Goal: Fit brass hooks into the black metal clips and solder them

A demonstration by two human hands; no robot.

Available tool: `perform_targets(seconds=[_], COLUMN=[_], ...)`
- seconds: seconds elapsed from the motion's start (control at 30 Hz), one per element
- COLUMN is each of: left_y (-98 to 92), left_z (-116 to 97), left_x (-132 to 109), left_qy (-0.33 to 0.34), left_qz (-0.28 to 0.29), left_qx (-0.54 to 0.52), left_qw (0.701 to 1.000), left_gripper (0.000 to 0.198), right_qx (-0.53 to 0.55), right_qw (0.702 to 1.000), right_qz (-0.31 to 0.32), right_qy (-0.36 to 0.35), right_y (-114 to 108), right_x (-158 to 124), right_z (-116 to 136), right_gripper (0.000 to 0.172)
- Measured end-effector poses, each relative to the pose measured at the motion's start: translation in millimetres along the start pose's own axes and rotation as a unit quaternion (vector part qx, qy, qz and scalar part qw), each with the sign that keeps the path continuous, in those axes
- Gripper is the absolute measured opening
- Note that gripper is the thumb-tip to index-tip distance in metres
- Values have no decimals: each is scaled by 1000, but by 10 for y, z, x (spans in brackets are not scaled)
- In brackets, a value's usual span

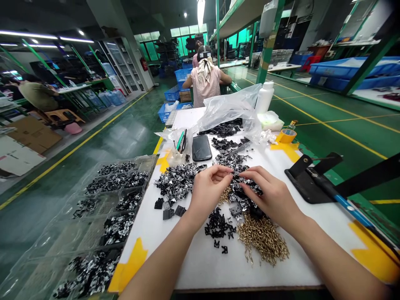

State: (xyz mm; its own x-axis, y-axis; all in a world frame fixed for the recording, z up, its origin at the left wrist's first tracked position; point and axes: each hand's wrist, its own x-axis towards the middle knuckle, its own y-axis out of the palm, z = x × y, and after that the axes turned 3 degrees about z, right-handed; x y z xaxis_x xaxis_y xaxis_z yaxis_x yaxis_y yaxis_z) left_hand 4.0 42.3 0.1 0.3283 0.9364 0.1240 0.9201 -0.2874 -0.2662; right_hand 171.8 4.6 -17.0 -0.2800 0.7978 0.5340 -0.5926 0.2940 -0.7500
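My left hand (pixel 210 185) is closed in a pinch on a small black part (pixel 231 173), mostly hidden by the fingertips. Just right of it, my right hand (pixel 271 192) has its thumb and forefinger apart, the forefinger close to that part; whether they touch is unclear. Beneath the hands lie heaped small black and silver pieces (pixel 175 181) and a pile of brass-coloured pins (pixel 262 239). Small black clips (pixel 218 225) lie between my forearms. Several flat dark plates (pixel 168 214) rest left of my left hand.
A phone (pixel 201 148), clear plastic bag (pixel 231 106), white bottle (pixel 265 98) and yellow tape roll (pixel 286 136) stand farther back. At right is a black stand (pixel 308 183) with a blue-handled tool (pixel 346 204). A compartmented tray (pixel 78 233) adjoins the left edge. A person (pixel 206 81) sits ahead.
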Motion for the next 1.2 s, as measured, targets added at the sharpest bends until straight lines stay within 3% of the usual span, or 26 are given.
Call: perform_targets(seconds=[0.4, 0.63, 1.2], left_y=[48, -14, -15], left_z=[-34, -29, -14], left_x=[-25, 15, 49], left_qy=[-21, -87, -88], left_qz=[5, 71, 57], left_qx=[27, -33, -37], left_qw=[999, 993, 994], left_gripper=[10, 15, 26], right_qx=[62, 93, 111], right_qw=[998, 995, 991], right_qz=[14, 11, 42], right_qy=[19, 29, 57], right_y=[24, 30, 126], right_x=[-9, 1, -18], right_z=[-7, -19, -58], right_gripper=[16, 16, 15])
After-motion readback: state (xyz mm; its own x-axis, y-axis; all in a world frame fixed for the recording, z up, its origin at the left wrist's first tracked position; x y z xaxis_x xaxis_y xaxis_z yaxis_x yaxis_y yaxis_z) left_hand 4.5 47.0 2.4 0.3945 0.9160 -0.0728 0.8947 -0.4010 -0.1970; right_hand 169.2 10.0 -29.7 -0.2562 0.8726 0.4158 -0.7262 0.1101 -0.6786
